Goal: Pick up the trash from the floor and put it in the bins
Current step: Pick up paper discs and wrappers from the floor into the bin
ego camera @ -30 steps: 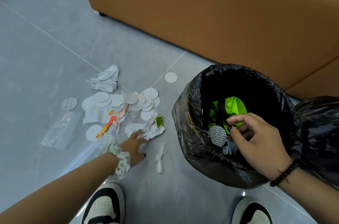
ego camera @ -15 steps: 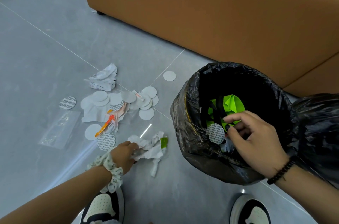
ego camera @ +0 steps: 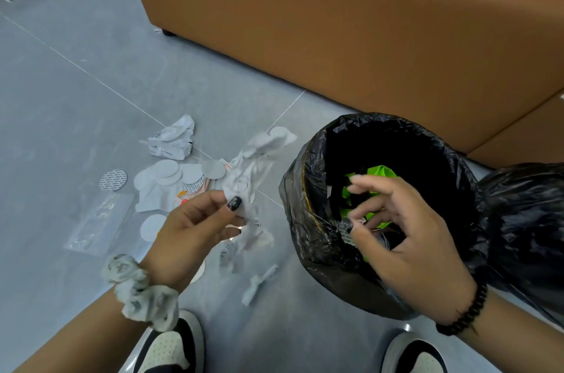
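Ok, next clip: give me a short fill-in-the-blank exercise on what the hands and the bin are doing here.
1. The left hand pinches a crumpled white ____.
2. The bin is lined with a ____ plastic bag.
3. The right hand is over the bin's ____.
4. The bright scrap inside the bin is ____.

Missing words: paper; black; opening; green
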{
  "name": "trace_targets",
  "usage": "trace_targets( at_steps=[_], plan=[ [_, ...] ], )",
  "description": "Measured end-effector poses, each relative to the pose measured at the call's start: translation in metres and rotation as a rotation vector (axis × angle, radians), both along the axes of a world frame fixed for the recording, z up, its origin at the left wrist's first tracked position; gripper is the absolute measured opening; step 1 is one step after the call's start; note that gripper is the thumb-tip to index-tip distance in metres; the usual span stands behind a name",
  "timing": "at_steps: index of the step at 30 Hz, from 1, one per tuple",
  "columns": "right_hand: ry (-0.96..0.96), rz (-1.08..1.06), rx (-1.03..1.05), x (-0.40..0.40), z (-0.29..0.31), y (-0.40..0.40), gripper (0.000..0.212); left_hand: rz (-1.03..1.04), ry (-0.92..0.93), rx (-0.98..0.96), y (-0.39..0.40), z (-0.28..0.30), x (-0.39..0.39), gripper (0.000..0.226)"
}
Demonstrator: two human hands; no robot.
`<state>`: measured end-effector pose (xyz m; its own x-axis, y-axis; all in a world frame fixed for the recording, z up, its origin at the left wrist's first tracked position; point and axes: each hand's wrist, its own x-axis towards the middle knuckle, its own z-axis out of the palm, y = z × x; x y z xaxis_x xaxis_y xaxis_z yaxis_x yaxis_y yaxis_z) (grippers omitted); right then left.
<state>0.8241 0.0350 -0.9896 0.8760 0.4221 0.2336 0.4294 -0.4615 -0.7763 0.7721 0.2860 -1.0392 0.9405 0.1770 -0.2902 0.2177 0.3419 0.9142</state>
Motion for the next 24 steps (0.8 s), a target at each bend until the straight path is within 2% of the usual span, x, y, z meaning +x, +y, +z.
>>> trace_targets(
  at_steps=[3, 5, 8, 11, 16, 19, 21, 24],
  plan=[
    [0.059, 0.084, 0.026, -0.009, 0.006, 0.009, 0.043, -0.031, -0.044, -0.296, -0.005, 0.026, 0.004, 0.041],
    [0.227, 0.125, 0.073, -0.015, 0.008, 0.015, 0.052, -0.069, -0.044, -0.438, -0.009, 0.038, 0.007, 0.038],
    [0.558, 0.168, 0.139, -0.021, 0.006, 0.023, 0.075, -0.093, -0.024, -0.565, -0.017, 0.05, 0.008, 0.041],
    [0.692, 0.17, 0.123, -0.026, 0.0, 0.031, 0.081, -0.159, -0.003, -0.618, -0.027, 0.055, 0.005, 0.044],
    [0.664, 0.105, 0.168, -0.025, -0.008, 0.033, 0.053, -0.219, 0.075, -0.642, -0.034, 0.051, 0.001, 0.037],
    [0.662, 0.065, 0.315, -0.022, -0.011, 0.032, 0.042, -0.254, 0.099, -0.657, -0.036, 0.049, -0.001, 0.031],
    [0.532, 0.02, 0.314, -0.019, -0.011, 0.03, 0.035, -0.221, 0.14, -0.613, -0.038, 0.049, -0.002, 0.032],
    [0.351, 0.037, 0.29, -0.017, -0.01, 0.027, 0.027, -0.145, 0.189, -0.476, -0.04, 0.047, -0.002, 0.015]
  ],
)
